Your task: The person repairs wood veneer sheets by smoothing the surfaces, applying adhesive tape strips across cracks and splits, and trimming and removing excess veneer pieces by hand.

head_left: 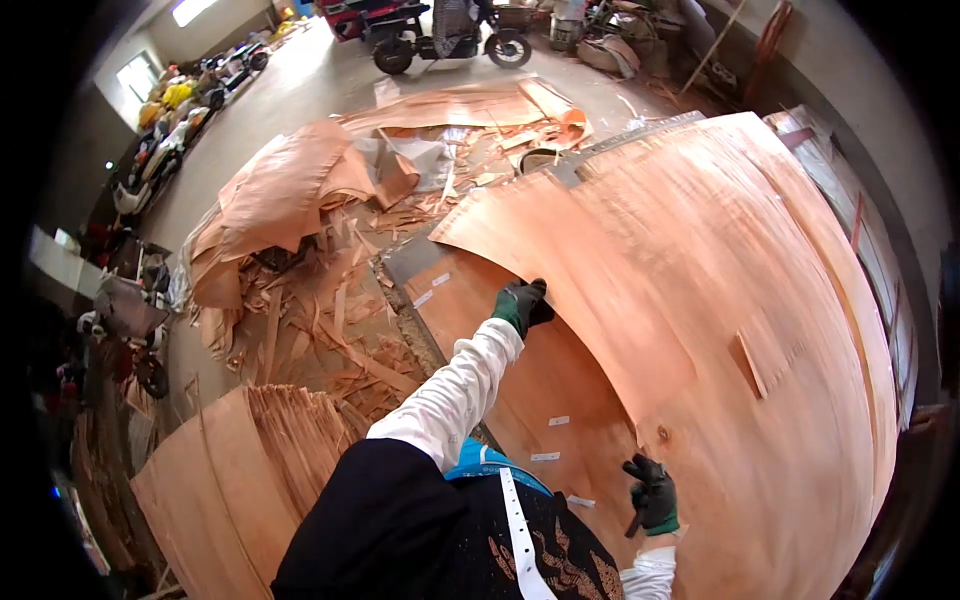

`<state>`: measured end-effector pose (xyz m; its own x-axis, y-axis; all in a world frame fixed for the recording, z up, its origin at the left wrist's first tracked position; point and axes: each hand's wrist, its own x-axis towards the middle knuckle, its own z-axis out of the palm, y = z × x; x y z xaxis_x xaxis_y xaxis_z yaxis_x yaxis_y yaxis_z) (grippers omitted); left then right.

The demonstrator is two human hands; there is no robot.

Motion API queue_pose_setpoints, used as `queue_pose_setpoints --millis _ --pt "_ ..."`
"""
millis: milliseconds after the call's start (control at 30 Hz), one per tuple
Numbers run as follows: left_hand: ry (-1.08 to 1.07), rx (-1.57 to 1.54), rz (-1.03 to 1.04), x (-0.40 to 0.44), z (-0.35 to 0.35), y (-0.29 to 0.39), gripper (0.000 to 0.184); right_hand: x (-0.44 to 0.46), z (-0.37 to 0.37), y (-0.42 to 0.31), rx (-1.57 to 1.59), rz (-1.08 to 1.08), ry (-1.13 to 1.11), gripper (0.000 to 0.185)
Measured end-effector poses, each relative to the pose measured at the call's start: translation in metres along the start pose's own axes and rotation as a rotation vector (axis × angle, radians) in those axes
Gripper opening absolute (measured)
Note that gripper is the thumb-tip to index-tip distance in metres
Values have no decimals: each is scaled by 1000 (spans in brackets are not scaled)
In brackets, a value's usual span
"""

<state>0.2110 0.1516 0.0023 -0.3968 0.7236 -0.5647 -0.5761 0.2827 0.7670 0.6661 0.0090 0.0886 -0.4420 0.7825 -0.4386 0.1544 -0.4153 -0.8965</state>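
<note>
My left hand [522, 306], in a dark glove with a green cuff, is closed at the curved edge of a large wood veneer sheet [640, 270], which it appears to pinch. Closer to my body, my right hand [653, 496], gloved alike, has its fingers curled just beside the same edge. A narrow dark thing [633, 525] sticks out below those fingers; its kind I cannot make out. Under the raised edge lies a browner sheet [530, 365] with small white tape pieces [558, 421] on it. A loose veneer flap [762, 362] stands up on the large sheet.
To the left, a stack of veneer [215, 480] stands near my body. Torn veneer scraps [350, 330] and crumpled sheets [285, 190] cover the floor beyond. An electric scooter [450, 40] is parked at the back, and a wall [880, 110] runs along the right.
</note>
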Motion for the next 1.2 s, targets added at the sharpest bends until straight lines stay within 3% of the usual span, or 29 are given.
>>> queue_pose_setpoints --millis 67,100,200,333,400,467,533,600,700,733,767,800,933,1067,1100,1167,1200 --pt "49 -146 -48 -20 13 18 31 -3 37 -11 714 296 80 47" --pt "67 -207 -80 -28 20 24 29 1 44 -10 807 291 90 54" --pt "15 -119 -65 -42 35 36 27 15 63 -20 1087 115 18 43" --pt "-30 -12 -40 -46 27 51 25 49 49 -2 794 35 162 28" --pt "-62 683 239 -5 15 49 38 47 60 -29 787 15 378 24" --pt "-121 722 292 4 28 46 41 52 55 -47 617 31 464 22" --pt "-141 106 83 -23 47 74 27 56 52 -73 528 -10 481 18" --pt "-140 -58 90 -39 66 94 19 56 47 -86 581 -34 414 24" --pt "-174 -25 75 -26 64 93 25 54 44 -95 789 1 344 37" --pt "-176 -33 54 -21 63 92 26 51 47 -93 841 -10 337 34" --pt "-172 169 23 -2 57 88 26 49 47 -86 829 -14 341 32" --pt "-120 -20 12 2 56 72 24 48 48 -75 818 -16 345 30" --pt "-115 111 -54 -8 42 58 30 47 66 -54 700 -33 425 23" --pt "-103 186 -22 -13 35 50 24 51 79 -56 526 -20 473 18" --pt "-122 334 114 2 34 39 22 54 81 -55 529 16 476 10" --pt "-142 336 192 4 42 43 22 55 82 -49 533 35 428 6" --pt "-142 190 130 -17 52 59 23 58 82 -49 537 50 404 5"
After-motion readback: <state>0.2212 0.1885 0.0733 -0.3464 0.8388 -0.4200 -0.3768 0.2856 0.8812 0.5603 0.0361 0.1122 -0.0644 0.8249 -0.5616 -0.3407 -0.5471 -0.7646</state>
